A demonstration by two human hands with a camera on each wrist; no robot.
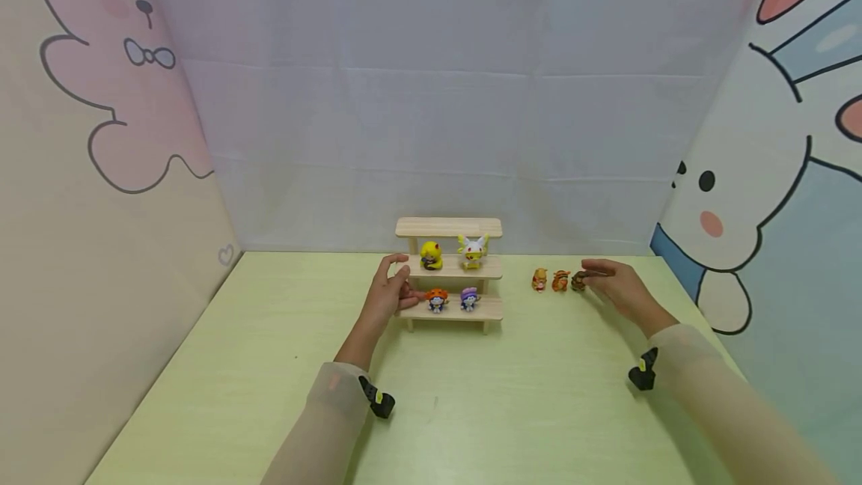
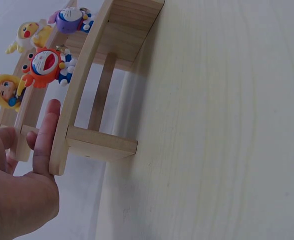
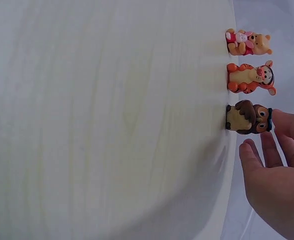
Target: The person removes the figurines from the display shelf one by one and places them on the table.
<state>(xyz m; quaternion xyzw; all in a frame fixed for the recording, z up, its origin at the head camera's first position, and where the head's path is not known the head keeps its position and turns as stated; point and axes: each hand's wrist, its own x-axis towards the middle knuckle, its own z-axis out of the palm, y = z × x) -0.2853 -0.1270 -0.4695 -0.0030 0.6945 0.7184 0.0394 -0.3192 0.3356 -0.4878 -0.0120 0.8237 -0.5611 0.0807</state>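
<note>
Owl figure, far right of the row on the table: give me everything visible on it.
The owl figure has a brown head and folded-looking brown wings, a tan front, large pale eyes with dark pupils, dark feet and a dark blue cap. It looks like moulded, painted plastic. It stands upright on the table, next to the orange tiger figure. The right hand has its fingers spread close around the head; whether a fingertip touches the cap is unclear. Its back is hidden.

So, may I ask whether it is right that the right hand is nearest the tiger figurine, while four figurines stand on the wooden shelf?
Not quite: the right wrist view shows the right hand nearest the owl figurine, not the tiger figurine. The rest holds.
</note>
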